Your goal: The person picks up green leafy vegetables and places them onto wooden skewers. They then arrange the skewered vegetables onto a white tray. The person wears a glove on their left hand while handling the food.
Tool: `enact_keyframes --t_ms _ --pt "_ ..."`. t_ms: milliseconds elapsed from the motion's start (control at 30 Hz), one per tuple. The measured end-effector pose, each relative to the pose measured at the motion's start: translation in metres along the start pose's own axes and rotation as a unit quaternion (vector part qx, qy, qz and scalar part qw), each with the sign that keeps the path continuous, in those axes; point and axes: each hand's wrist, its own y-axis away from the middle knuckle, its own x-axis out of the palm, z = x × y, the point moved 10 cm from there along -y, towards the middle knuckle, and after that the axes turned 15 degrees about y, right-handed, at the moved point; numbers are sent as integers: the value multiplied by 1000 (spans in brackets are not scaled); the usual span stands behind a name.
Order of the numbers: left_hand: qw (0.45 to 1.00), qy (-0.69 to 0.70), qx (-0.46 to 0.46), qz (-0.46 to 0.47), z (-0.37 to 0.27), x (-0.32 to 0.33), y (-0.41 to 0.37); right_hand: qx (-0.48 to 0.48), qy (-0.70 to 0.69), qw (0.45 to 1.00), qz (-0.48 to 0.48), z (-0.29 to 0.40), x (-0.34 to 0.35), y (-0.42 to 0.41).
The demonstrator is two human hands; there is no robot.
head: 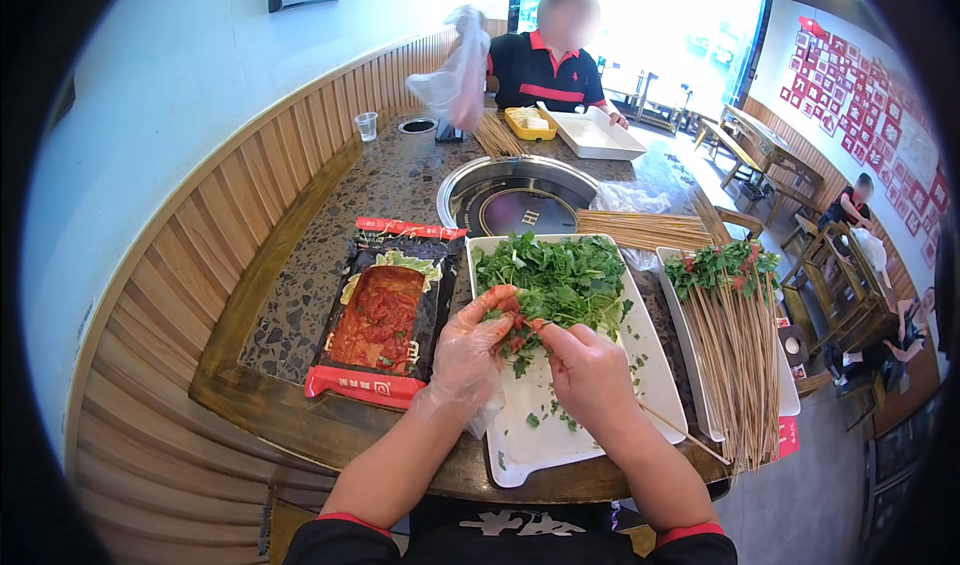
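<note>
My left hand [471,351], in a clear plastic glove, pinches red marinated meat [516,325] with green leaves. My bare right hand [589,362] grips a bamboo skewer [682,431] whose tip end is at the meat; its long end slants down to the right. Both hands are over a white tray [540,456] heaped with leafy green herbs [551,272], with loose bits scattered on it. Left of it lies a black and red food package [367,392] with red marinated meat showing in its opening. At the right, a white tray [686,355] holds many filled skewers [739,340], their leafy ends away from me.
A round hotpot cooker [529,197] is set in the stone-topped table [300,295]. Bare skewers [645,229] lie beside it on plastic. Across sits a person [544,70] holding a plastic bag [457,70], near a yellow box [531,128], a white tray [600,134] and a plastic cup [367,126].
</note>
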Motion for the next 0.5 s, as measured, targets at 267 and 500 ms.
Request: enact_keyframes --t_ms 267,500 --pt "981 -153 119 30 -13 9 4 0 38 999 1 1 2 0" --pt "932 -290 212 54 -22 22 13 18 62 998 24 3 6 0"
